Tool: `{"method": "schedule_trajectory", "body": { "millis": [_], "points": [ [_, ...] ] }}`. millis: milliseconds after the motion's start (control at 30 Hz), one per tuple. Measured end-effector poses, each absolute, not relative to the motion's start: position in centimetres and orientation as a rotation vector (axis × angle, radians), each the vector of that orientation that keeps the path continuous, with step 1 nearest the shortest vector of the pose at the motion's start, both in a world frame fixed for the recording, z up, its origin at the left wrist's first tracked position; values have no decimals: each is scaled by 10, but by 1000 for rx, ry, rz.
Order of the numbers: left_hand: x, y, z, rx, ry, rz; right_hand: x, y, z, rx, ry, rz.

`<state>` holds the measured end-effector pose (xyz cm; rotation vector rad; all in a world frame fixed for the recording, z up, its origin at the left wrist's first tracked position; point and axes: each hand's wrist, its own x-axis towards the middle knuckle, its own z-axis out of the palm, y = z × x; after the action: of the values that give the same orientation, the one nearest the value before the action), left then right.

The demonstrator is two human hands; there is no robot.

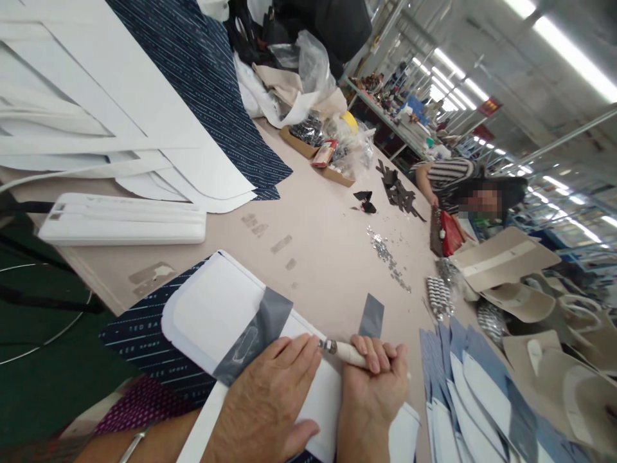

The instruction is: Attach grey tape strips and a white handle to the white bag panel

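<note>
My left hand [272,395] lies flat on a white panel [207,308], its fingers stretched out together and pressing near a dark grey band [258,328] that crosses the panel. An oblong outline shows on the band. In my right hand [373,392], the fingers wrap round a white-handled tool [349,352] with a metal collar. It points toward my left fingertips, and its tip is hidden there. Under the panel is navy patterned fabric [144,337] with white lettering. A loose grey strip [372,315] lies just beyond my right hand.
White cut sheets [120,116] and a white oblong device [125,220] lie at left. Small metal pieces [388,257] are scattered ahead. Stacked grey-and-white pieces [477,392] and beige panels [544,334] stand right. Another person [453,183] holds a red item across the table.
</note>
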<state>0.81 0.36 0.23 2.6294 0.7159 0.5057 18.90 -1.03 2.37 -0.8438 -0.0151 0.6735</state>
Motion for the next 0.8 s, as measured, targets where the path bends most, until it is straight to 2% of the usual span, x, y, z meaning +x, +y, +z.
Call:
{"method": "schedule_trajectory", "body": {
  "millis": [800],
  "points": [
    [8, 7, 10, 2639, 739, 537, 178, -3, 30, -912, -9, 595]
  ]
}}
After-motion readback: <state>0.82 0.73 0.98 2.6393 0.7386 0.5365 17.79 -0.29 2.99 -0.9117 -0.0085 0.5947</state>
